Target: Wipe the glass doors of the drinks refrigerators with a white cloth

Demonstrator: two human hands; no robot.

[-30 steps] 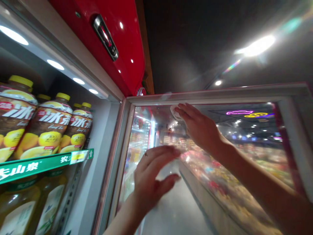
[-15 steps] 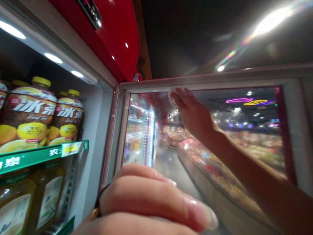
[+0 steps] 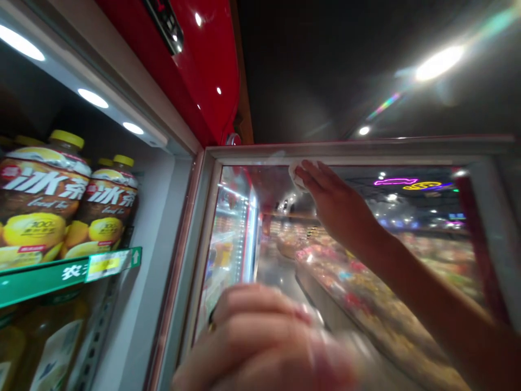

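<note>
My right hand [image 3: 331, 190] reaches up to the glass door [image 3: 272, 190] near its top edge, pressing a white cloth or tissue [image 3: 298, 175] flat against the pane under its fingertips. Close to the camera at the bottom centre is my left hand [image 3: 264, 342], blurred, with its fingers curled over. What it holds, if anything, is hidden. The door stands open, hinged beside the lit cooler [image 3: 154, 217].
Iced tea bottles [image 3: 40, 201] with yellow caps stand on a cooler shelf at the left, above a green shelf strip [image 3: 40, 283]. More bottles sit below. The red cooler top [image 3: 203, 49] juts out above. Food displays show through the glass.
The view has tilted slightly, so the door frame appears lower. My left hand has shifted a little right and blurred. The right hand and white cloth remain on the upper glass.
</note>
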